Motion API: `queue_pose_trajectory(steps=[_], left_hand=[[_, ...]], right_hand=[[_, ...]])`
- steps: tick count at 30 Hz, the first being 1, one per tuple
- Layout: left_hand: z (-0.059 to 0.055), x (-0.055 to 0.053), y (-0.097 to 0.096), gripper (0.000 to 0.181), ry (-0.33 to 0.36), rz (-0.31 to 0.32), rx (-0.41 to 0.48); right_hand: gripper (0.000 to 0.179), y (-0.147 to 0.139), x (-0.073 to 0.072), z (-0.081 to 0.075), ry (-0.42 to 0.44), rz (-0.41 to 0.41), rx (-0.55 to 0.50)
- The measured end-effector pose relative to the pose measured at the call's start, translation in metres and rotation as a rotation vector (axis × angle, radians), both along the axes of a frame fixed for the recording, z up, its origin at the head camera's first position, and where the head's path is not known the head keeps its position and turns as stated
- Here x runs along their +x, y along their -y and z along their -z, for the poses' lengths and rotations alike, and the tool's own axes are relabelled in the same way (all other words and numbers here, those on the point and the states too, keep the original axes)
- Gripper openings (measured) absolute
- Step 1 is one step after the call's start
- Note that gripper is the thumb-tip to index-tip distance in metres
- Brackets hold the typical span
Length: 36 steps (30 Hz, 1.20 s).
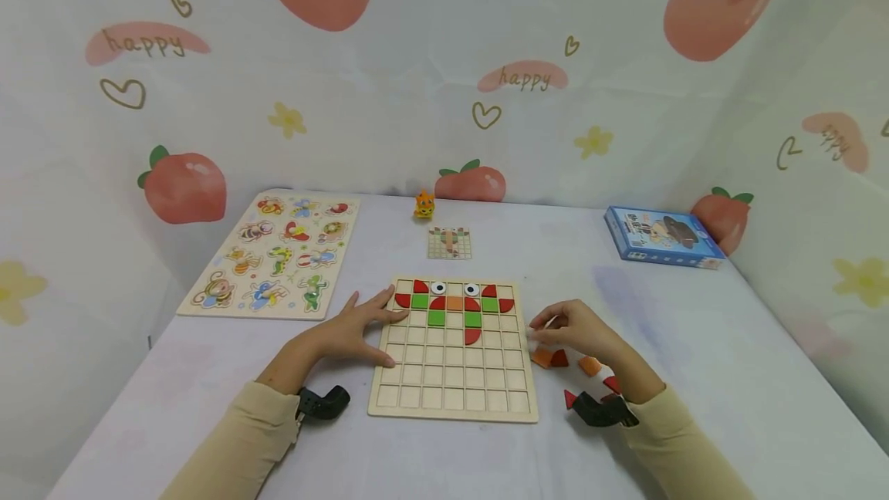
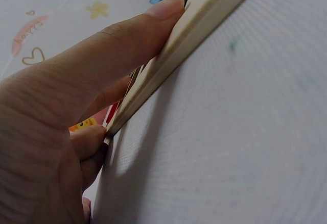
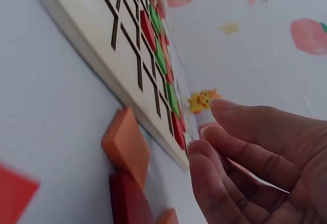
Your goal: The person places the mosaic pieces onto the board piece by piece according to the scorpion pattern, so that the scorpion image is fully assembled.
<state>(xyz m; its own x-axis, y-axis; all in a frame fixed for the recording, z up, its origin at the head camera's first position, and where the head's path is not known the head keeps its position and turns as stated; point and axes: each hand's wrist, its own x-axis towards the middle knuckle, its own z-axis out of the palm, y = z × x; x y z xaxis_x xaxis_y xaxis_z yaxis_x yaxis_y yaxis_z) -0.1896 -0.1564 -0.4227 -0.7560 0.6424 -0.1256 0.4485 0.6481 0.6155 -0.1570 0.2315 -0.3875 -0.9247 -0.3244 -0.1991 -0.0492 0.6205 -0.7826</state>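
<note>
A wooden grid board (image 1: 453,417) lies flat on the table, with red quarter-circle pieces, green squares (image 1: 436,319), an orange square (image 1: 454,303) and two eye pieces in its upper rows. My left hand (image 1: 347,332) rests against the board's left edge, thumb and fingers spread; in the left wrist view the thumb (image 2: 138,32) touches the rim. Just off the right edge hovers my right hand (image 1: 579,329), fingers loosely bent, with no piece visible between them. Beneath and beside it lie loose orange pieces (image 1: 589,366) and red pieces (image 1: 559,359), some partly hidden by the wrist.
A small patterned card (image 1: 449,243) lies beyond the board, with an orange-yellow toy figure (image 1: 424,205) behind it. An insect picture puzzle board (image 1: 278,257) is at the back left. A blue box (image 1: 663,236) sits at the back right, near the printed backdrop.
</note>
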Motion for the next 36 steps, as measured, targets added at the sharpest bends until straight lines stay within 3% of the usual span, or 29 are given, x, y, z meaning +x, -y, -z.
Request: queue_pose_trajectory(steps=[8, 30, 36], left_hand=[[-0.001, 0.001, -0.001, 0.085, 0.004, -0.003, 0.006], [0.001, 0.001, -0.001, 0.085, 0.006, 0.005, -0.001], [0.001, 0.000, 0.000, 0.086, 0.010, -0.002, 0.005]], right_hand=[[0.029, -0.031, 0.014, 0.000, 0.009, 0.074, 0.057], [0.041, -0.091, 0.062, 0.005, 0.109, 0.170, 0.066], [0.044, -0.101, 0.067, 0.014, 0.128, 0.111, 0.013]])
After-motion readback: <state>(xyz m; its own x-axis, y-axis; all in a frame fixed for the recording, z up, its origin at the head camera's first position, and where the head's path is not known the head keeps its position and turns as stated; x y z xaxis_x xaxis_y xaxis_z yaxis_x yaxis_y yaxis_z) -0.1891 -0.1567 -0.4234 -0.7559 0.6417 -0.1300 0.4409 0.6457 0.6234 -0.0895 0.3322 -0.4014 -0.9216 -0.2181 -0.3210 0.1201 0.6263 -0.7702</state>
